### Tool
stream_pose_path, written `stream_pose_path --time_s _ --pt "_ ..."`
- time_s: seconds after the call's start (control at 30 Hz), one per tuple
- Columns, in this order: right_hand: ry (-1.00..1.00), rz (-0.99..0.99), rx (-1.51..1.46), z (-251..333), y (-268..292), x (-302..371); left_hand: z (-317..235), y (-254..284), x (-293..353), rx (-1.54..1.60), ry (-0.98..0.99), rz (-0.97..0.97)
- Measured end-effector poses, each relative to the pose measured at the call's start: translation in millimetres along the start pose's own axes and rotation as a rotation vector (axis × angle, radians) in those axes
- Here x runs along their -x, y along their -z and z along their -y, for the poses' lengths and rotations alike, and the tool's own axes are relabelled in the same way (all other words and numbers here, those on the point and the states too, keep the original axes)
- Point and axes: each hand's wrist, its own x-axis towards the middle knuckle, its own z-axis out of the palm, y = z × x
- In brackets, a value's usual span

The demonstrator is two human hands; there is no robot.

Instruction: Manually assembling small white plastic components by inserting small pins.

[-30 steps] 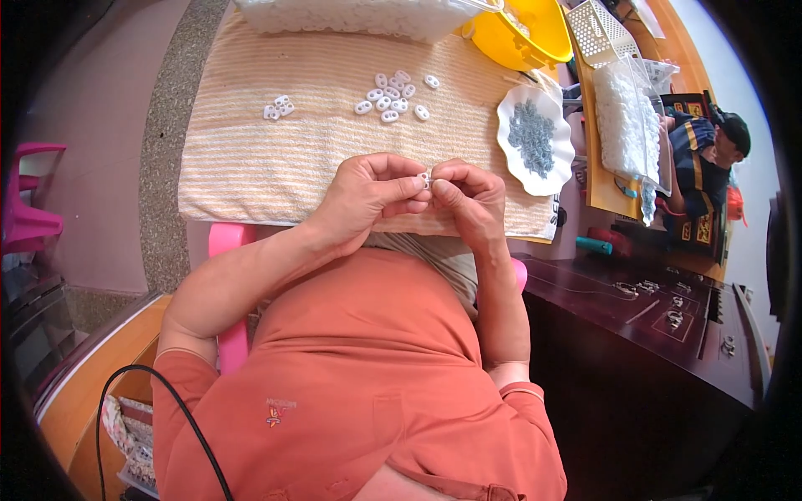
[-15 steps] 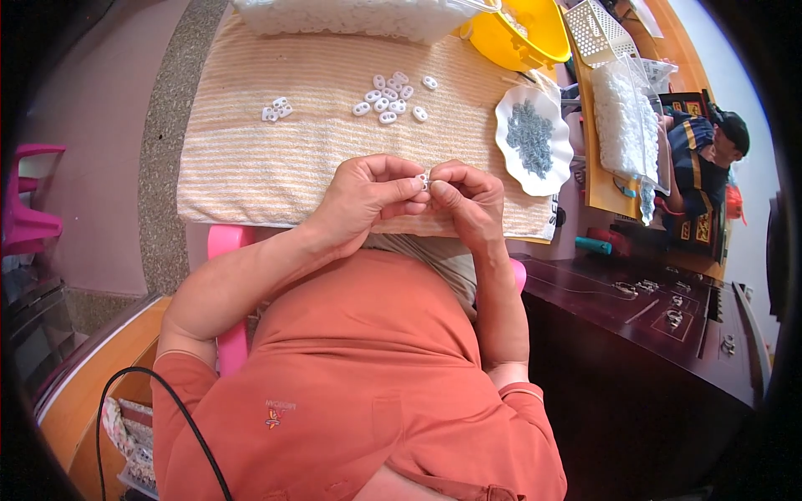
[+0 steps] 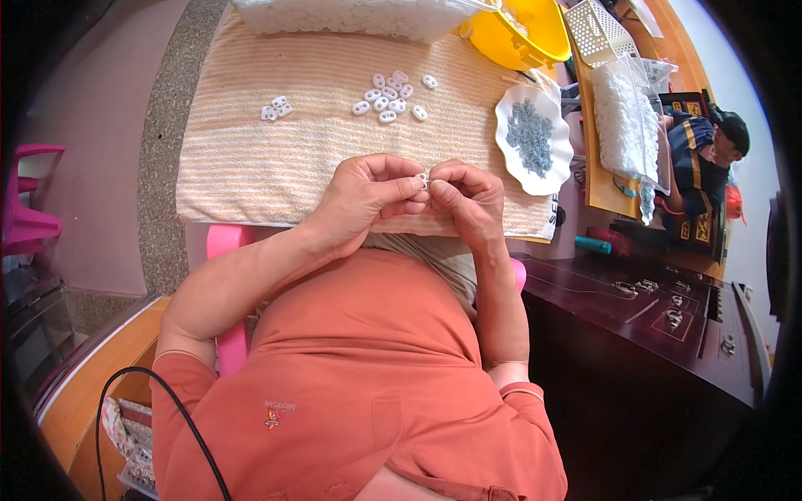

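Observation:
My left hand and my right hand meet over the near part of the striped towel. Between their fingertips they pinch a small white plastic piece with holes, mostly covered by the fingers. Beyond the hands lies a loose group of white oval two-hole pieces. Farther left sits a small cluster of white pieces with dark spots. To the right of my right hand, a white scalloped dish holds a heap of small grey-blue parts.
A clear bin of white pieces stands at the far edge of the towel, beside a yellow basin. Another bin of white pieces is on the right. A person in a dark cap sits beyond it. A pink stool is at left.

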Motion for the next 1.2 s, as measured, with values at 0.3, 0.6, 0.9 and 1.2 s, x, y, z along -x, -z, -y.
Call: stream_pose_path --time_s 0.3,0.6,0.9,1.2 --pt "-0.001 0.028 0.011 2.0 0.2 -0.1 1.5 0.9 -0.8 0.001 -0.002 0.003" --pt "-0.032 0.080 -0.018 2.6 2.1 -0.4 0.1 0.0 0.5 -0.017 0.009 0.010" --pt "-0.030 0.105 0.022 2.4 3.9 -0.7 -1.1 -2.2 0.4 -0.021 0.015 -0.013" --pt "-0.011 0.103 0.025 3.9 1.6 -0.6 0.0 -0.8 0.1 -0.027 0.018 -0.002"
